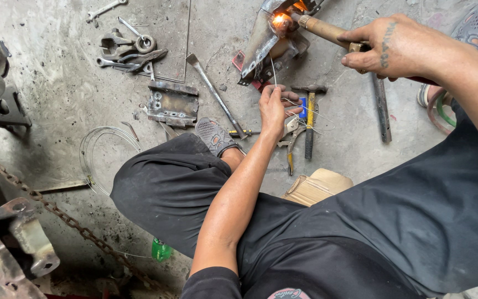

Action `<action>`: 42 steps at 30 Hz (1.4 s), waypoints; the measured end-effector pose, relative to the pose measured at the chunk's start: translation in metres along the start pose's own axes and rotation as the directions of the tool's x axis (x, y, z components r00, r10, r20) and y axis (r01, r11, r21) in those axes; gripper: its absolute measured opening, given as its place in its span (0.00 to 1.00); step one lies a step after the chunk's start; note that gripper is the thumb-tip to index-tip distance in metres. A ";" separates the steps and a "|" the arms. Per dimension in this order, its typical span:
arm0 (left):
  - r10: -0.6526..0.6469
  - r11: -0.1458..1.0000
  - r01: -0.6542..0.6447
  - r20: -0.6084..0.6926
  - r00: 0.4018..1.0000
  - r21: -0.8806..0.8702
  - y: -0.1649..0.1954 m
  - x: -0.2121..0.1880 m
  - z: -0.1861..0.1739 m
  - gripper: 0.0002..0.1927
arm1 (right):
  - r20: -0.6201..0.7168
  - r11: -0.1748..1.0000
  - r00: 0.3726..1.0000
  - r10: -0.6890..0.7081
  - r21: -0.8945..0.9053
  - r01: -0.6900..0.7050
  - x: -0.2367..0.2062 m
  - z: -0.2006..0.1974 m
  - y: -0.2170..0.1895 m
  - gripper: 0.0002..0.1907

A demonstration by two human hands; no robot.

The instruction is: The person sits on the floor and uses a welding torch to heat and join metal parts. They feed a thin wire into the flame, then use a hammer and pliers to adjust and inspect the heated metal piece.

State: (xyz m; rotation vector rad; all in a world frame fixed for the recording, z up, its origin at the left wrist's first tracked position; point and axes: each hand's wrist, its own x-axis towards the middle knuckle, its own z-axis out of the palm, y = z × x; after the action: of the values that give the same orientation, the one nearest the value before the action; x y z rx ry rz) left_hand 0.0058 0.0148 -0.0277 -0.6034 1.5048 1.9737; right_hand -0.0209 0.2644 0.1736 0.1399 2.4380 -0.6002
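The metal part [261,41] lay on the floor [73,94] at the far side, with the torch [327,31] reaching it from the right. The hammer [309,119] lay just nearer, beside the pliers [290,135]. Left of them lay the chisel [214,94], then the bracket plate [172,104], with the wrenches [125,50] behind it. The wire coil [103,158] lay nearer left, the chain [56,213] beyond it.

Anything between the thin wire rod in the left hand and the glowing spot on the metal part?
Nothing visible. The thin wire filler rod runs from the left hand straight up to the glowing spot on the grey metal part; the right hand's brass torch comes in from the side.
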 end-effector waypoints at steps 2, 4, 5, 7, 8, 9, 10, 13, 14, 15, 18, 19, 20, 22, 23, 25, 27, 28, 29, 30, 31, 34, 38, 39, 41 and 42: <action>0.001 1.000 -0.001 0.000 1.000 -0.003 0.001 0.000 0.001 0.14 | -0.001 1.000 1.000 -0.014 0.002 0.014 0.000 0.000 0.001 0.29; -0.002 1.000 0.002 0.001 1.000 0.015 0.002 -0.001 0.001 0.14 | -0.007 0.998 0.998 -0.056 0.008 0.056 0.000 -0.001 0.001 0.29; -0.003 1.000 0.003 0.001 1.000 0.025 0.002 -0.001 0.001 0.14 | 0.011 1.000 1.000 -0.028 -0.006 0.028 -0.001 -0.001 0.001 0.29; -0.004 1.000 0.004 -0.003 1.000 0.021 0.002 -0.001 0.001 0.14 | 0.045 0.999 0.999 0.028 -0.035 -0.026 -0.001 -0.001 0.000 0.29; -0.005 1.000 0.005 -0.005 1.000 0.020 0.002 -0.001 0.001 0.14 | 0.037 1.000 0.999 0.014 -0.006 -0.014 -0.001 -0.001 0.000 0.29; -0.002 1.000 0.002 -0.003 1.000 0.014 0.002 -0.001 0.001 0.14 | 0.028 1.000 1.000 0.000 0.023 -0.001 -0.001 -0.002 0.001 0.30; 0.000 1.000 0.000 -0.001 1.000 0.008 0.002 0.000 0.000 0.14 | 0.019 0.999 1.000 -0.013 0.052 0.012 0.000 -0.002 0.001 0.30; 0.001 1.000 -0.001 0.000 1.000 0.000 0.001 0.001 -0.001 0.14 | 0.014 1.000 1.000 -0.009 0.013 0.009 0.002 -0.001 0.001 0.31; 0.002 1.000 -0.002 0.001 1.000 0.000 0.000 0.001 0.000 0.14 | 0.017 0.999 1.000 -0.014 0.030 0.014 0.001 -0.001 0.002 0.31; 0.001 1.000 -0.001 -0.002 1.000 0.000 0.000 0.001 -0.001 0.13 | 0.020 0.999 1.000 -0.019 0.047 0.018 0.001 -0.001 0.002 0.31; 0.001 1.000 -0.001 -0.008 1.000 0.004 0.000 0.002 0.000 0.13 | 0.019 0.998 1.000 -0.023 0.064 0.021 -0.001 -0.001 0.002 0.31; 0.002 1.000 -0.002 -0.009 1.000 0.006 0.000 0.002 0.000 0.13 | 0.016 0.998 1.000 -0.022 0.063 0.021 -0.001 -0.001 0.001 0.31; 0.003 1.000 -0.003 -0.010 1.000 0.007 0.001 0.003 0.000 0.14 | 0.028 0.999 1.000 -0.002 0.047 0.000 -0.002 -0.002 0.001 0.30; 0.004 1.000 -0.003 -0.014 1.000 0.016 0.001 0.004 0.000 0.14 | 0.050 0.999 0.998 0.039 0.014 -0.039 -0.002 -0.002 0.001 0.30; 0.004 1.000 -0.003 -0.016 1.000 0.020 0.002 0.004 0.001 0.14 | 0.033 1.000 0.999 0.003 0.021 -0.004 -0.002 -0.002 0.001 0.30; 0.001 1.000 -0.001 -0.015 1.000 0.019 0.001 0.004 0.001 0.13 | -0.002 0.997 0.998 -0.068 0.035 0.068 -0.001 -0.002 0.002 0.30; 0.004 1.000 -0.003 -0.013 1.000 0.015 0.001 0.005 0.001 0.13 | 0.001 0.998 0.999 -0.043 0.040 0.043 -0.001 -0.001 0.001 0.30; 0.005 1.000 -0.005 -0.011 1.000 0.013 0.000 0.004 0.002 0.13 | 0.003 0.999 1.000 -0.030 0.044 0.029 -0.002 0.000 0.002 0.30; 0.007 1.000 -0.007 -0.008 1.000 0.011 -0.001 0.004 0.002 0.14 | 0.004 0.998 1.000 -0.029 0.048 0.029 -0.003 0.000 0.001 0.30; 0.006 1.000 -0.006 -0.010 1.000 0.012 -0.001 0.004 0.002 0.14 | 0.004 0.998 1.000 -0.031 0.052 0.030 -0.003 0.000 0.000 0.30; 0.004 1.000 -0.004 -0.013 1.000 0.013 -0.002 0.004 0.002 0.14 | 0.005 0.998 0.999 -0.032 0.055 0.031 -0.004 -0.001 -0.001 0.30; 0.005 1.000 -0.005 -0.012 1.000 0.022 -0.001 0.003 0.003 0.14 | 0.040 1.000 0.999 0.021 -0.018 -0.021 -0.007 -0.003 -0.005 0.29; 0.001 0.999 -0.001 -0.011 1.000 0.038 -0.001 0.002 0.004 0.14 | 0.048 0.999 0.998 0.031 -0.019 -0.031 -0.009 -0.005 -0.007 0.29; 0.002 0.999 -0.002 -0.010 1.000 0.035 -0.001 0.002 0.004 0.14 | 0.047 1.000 0.999 0.027 -0.012 -0.027 -0.009 -0.005 -0.006 0.29; 0.005 1.000 -0.005 -0.008 1.000 0.028 -0.001 0.003 0.004 0.13 | 0.035 1.000 0.999 0.002 0.010 -0.003 -0.007 -0.004 -0.004 0.29; 0.006 1.000 -0.006 -0.008 1.000 0.024 -0.001 0.003 0.004 0.13 | 0.023 1.000 1.000 -0.018 0.025 0.018 -0.006 -0.003 -0.003 0.29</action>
State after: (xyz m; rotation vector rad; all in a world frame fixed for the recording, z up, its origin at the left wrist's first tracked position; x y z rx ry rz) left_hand 0.0042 0.0189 -0.0290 -0.5985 1.5344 1.9570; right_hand -0.0185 0.2636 0.1807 0.1204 2.4120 -0.6368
